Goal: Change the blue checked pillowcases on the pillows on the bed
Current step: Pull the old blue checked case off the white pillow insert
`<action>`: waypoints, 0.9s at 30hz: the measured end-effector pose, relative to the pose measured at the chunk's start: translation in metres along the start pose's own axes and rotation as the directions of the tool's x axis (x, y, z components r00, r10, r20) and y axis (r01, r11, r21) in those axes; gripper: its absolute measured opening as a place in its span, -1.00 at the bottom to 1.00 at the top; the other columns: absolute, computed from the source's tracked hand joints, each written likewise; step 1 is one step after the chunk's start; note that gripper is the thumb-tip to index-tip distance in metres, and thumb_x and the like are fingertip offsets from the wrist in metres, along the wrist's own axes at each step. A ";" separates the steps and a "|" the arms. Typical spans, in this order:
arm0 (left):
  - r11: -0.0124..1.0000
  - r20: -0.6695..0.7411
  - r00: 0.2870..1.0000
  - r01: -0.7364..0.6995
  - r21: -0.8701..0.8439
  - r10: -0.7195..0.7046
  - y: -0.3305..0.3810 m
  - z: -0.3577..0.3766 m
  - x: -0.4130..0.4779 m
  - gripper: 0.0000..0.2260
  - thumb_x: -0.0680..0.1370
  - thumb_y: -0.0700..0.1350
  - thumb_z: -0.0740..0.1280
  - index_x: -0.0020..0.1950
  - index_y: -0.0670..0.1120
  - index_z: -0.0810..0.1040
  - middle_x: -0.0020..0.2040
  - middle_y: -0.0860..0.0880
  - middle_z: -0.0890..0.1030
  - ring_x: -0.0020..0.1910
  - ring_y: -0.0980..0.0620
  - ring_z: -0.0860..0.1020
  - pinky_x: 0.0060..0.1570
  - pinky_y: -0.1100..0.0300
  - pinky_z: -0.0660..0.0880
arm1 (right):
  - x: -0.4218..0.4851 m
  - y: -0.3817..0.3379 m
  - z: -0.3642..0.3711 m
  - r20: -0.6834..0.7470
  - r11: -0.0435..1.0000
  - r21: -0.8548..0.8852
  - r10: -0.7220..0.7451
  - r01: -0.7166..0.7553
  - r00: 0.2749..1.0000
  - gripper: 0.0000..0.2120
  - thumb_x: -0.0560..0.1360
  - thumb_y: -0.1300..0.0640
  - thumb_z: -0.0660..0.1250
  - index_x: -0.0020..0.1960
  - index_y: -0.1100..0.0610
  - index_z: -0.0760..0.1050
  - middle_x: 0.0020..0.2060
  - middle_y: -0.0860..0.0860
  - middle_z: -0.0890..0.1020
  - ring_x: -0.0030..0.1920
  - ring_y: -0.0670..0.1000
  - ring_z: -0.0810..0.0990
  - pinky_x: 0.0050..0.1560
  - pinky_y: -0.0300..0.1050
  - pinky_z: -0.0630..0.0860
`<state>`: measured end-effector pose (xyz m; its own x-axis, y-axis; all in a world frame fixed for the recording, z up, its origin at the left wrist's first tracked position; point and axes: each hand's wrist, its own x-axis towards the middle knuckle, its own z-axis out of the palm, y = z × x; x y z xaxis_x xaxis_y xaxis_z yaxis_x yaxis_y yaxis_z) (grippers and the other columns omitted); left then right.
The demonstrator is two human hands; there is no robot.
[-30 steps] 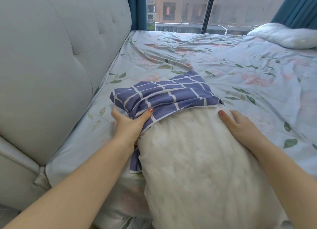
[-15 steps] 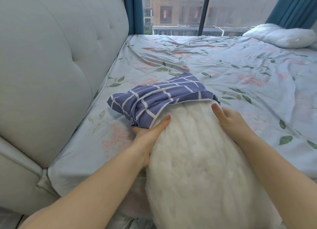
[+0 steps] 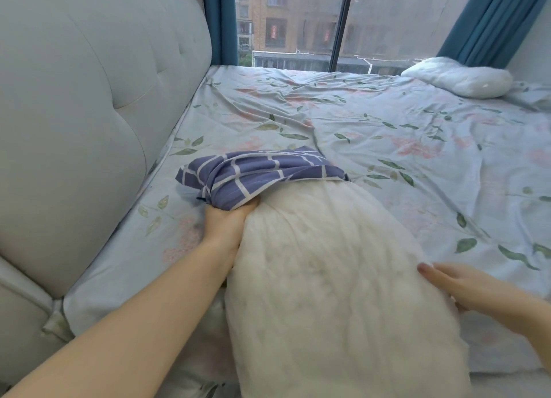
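Over the last second the right hand (image 3: 465,290) has slid back from the blue checked pillowcase (image 3: 256,171) along the white pillow (image 3: 328,278) toward the bed's near edge, while the left hand (image 3: 226,222) has bunched the pillowcase farther off, baring more pillow.

I am looking at a pale grey tufted headboard (image 3: 89,114) that is filling the left side of my view, its padded panels rising beside the mattress. A light blue bedsheet (image 3: 387,129) printed with green leaves and pink flowers is lying rumpled, with creases running across its middle. Behind it a large window (image 3: 402,19) is letting in dull daylight, a dark mullion (image 3: 341,25) dividing the panes. Through the glass a brown brick building (image 3: 286,16) is showing. A teal curtain (image 3: 222,22) is hanging next to the headboard, and a second teal curtain (image 3: 483,19) is slanting at the far right.
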<state>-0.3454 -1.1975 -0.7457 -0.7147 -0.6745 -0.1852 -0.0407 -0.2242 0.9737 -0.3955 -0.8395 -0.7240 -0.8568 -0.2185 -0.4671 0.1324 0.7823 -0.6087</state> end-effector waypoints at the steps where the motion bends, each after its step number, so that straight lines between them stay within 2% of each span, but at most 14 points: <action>1: 1.000 0.006 1.000 0.010 0.002 -0.010 -0.001 0.000 0.001 -0.43 0.34 0.05 0.59 0.31 0.01 0.55 0.17 0.08 0.64 0.12 0.08 0.60 0.18 0.10 0.54 | -0.002 0.009 0.000 0.015 1.000 0.012 0.000 0.000 1.000 -0.12 0.20 -0.54 0.25 0.09 0.22 0.58 -0.08 0.14 0.68 -0.11 0.03 0.69 -0.08 -0.04 0.64; 3: 1.000 0.009 1.000 0.024 0.012 -0.024 0.000 -0.001 -0.002 -0.34 0.25 0.12 0.59 0.32 0.05 0.54 0.18 0.09 0.64 0.13 0.06 0.60 0.23 0.02 0.53 | -0.002 0.023 -0.001 0.019 0.998 0.062 -0.016 0.015 1.000 0.01 0.09 -0.59 0.33 0.13 0.27 0.52 -0.01 0.22 0.62 -0.10 0.05 0.66 -0.05 -0.01 0.61; 4: 0.999 0.009 1.000 0.030 0.016 -0.030 0.000 -0.001 -0.004 -0.30 0.23 0.15 0.59 0.34 0.06 0.52 0.19 0.10 0.63 0.13 0.05 0.60 0.24 0.00 0.52 | -0.004 0.027 0.001 0.050 0.996 0.091 -0.016 0.011 0.999 -0.05 0.13 -0.56 0.35 0.15 0.22 0.52 -0.01 0.18 0.64 -0.06 0.04 0.67 0.02 0.00 0.61; 6: 0.999 0.019 0.998 0.052 0.006 -0.052 0.002 -0.001 -0.008 -0.24 0.22 0.16 0.60 0.37 0.04 0.48 0.23 0.10 0.60 0.15 0.03 0.58 0.24 0.01 0.51 | -0.013 0.027 0.003 0.136 0.991 0.130 -0.017 -0.001 0.991 -0.30 0.27 -0.47 0.34 0.19 0.02 0.54 0.00 -0.03 0.70 0.03 -0.01 0.68 0.15 0.10 0.58; 8: 0.994 0.020 0.994 0.104 -0.024 -0.104 0.004 -0.001 -0.011 -0.27 0.30 0.07 0.62 0.40 -0.03 0.43 0.25 0.06 0.56 0.16 0.00 0.56 0.20 0.05 0.50 | -0.019 0.031 0.003 0.225 0.995 0.100 -0.023 0.000 0.974 -0.40 0.28 -0.40 0.40 0.24 -0.18 0.48 0.05 -0.16 0.68 0.07 -0.06 0.67 0.13 0.11 0.60; 10: 0.986 0.026 0.988 0.156 -0.053 -0.154 0.005 -0.003 -0.014 -0.24 0.35 -0.02 0.61 0.46 -0.08 0.36 0.30 -0.01 0.54 0.18 -0.04 0.55 0.09 0.07 0.51 | -0.024 0.032 0.003 0.298 0.998 0.060 -0.023 0.005 0.954 -0.42 0.31 -0.27 0.50 0.27 -0.28 0.39 0.09 -0.20 0.66 0.10 -0.11 0.65 0.09 0.05 0.62; 13: 0.983 0.037 0.983 0.183 -0.035 -0.181 0.007 -0.008 -0.021 -0.12 0.33 -0.01 0.61 0.53 -0.08 0.22 0.38 -0.03 0.48 0.21 -0.07 0.52 -0.04 0.11 0.49 | -0.028 0.028 0.002 0.289 0.992 0.118 -0.072 0.039 0.955 -0.38 0.31 -0.03 0.59 0.30 -0.17 0.42 0.10 -0.09 0.68 0.09 -0.02 0.67 0.00 0.03 0.62; 16: 0.976 0.035 0.975 0.217 0.014 -0.218 0.012 -0.013 -0.027 0.01 0.33 0.02 0.60 0.58 -0.08 0.03 0.46 -0.07 0.35 0.32 -0.14 0.44 0.00 0.03 0.47 | -0.031 0.018 0.002 0.188 0.968 0.229 -0.143 0.098 0.972 -0.45 0.28 0.08 0.60 0.24 -0.01 0.54 0.07 0.00 0.70 0.09 0.05 0.68 0.10 0.13 0.59; 19: 0.977 0.065 0.975 0.209 0.033 -0.211 0.018 -0.015 -0.036 0.00 0.38 -0.02 0.57 0.58 -0.09 -0.06 0.48 -0.10 0.30 0.16 -0.07 0.44 -0.20 0.07 0.47 | -0.032 0.005 0.000 0.024 0.943 0.289 -0.179 0.164 0.984 -0.55 0.29 0.11 0.61 0.13 0.14 0.60 -0.05 0.05 0.73 -0.04 0.05 0.71 -0.10 -0.08 0.61; 20: 0.979 0.058 0.978 0.201 0.029 -0.202 0.019 -0.014 -0.037 -0.01 0.39 -0.04 0.57 0.58 -0.10 -0.06 0.47 -0.11 0.30 0.11 -0.04 0.41 -0.21 0.08 0.46 | -0.032 0.001 -0.004 -0.045 0.932 0.313 -0.176 0.181 0.983 -0.63 0.32 0.15 0.59 0.09 0.16 0.61 -0.10 0.07 0.73 -0.10 0.06 0.72 -0.16 -0.10 0.60; 22: 0.984 0.026 0.984 0.177 -0.016 -0.177 0.021 -0.010 -0.043 -0.03 0.38 -0.06 0.58 0.55 -0.10 -0.03 0.39 -0.08 0.35 0.10 0.01 0.39 -0.13 0.10 0.45 | -0.029 -0.013 -0.020 -0.183 0.923 0.317 -0.167 0.218 0.969 -0.76 0.38 0.19 0.52 0.04 0.14 0.64 -0.16 0.07 0.74 -0.18 0.04 0.72 -0.18 -0.06 0.59; 24: 0.988 -0.013 0.990 0.136 -0.078 -0.138 0.022 -0.006 -0.047 -0.06 0.35 -0.04 0.60 0.50 -0.09 0.03 0.31 0.01 0.35 0.14 0.02 0.41 -0.08 0.13 0.48 | -0.024 -0.035 -0.043 -0.302 0.930 0.243 -0.198 0.277 0.932 -0.82 0.40 0.18 0.51 0.00 0.08 0.66 -0.20 0.02 0.73 -0.24 -0.04 0.71 -0.18 -0.09 0.58; 27: 0.985 -0.062 0.993 0.086 -0.149 -0.097 0.020 -0.001 -0.047 0.01 0.26 0.05 0.65 0.46 -0.05 0.03 0.43 0.01 0.33 0.30 -0.02 0.43 0.24 -0.06 0.49 | -0.013 -0.083 -0.081 -0.459 0.916 0.033 -0.342 0.401 0.820 -0.92 0.40 0.16 0.53 -0.13 0.07 0.65 -0.38 -0.10 0.65 -0.39 -0.19 0.57 -0.34 -0.32 0.46</action>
<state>-0.3115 -1.1707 -0.7177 -0.6624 -0.6923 -0.2864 0.0022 -0.3841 0.9233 -0.4353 -0.8548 -0.6155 -0.9765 -0.1790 0.1199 -0.2057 0.6092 -0.7659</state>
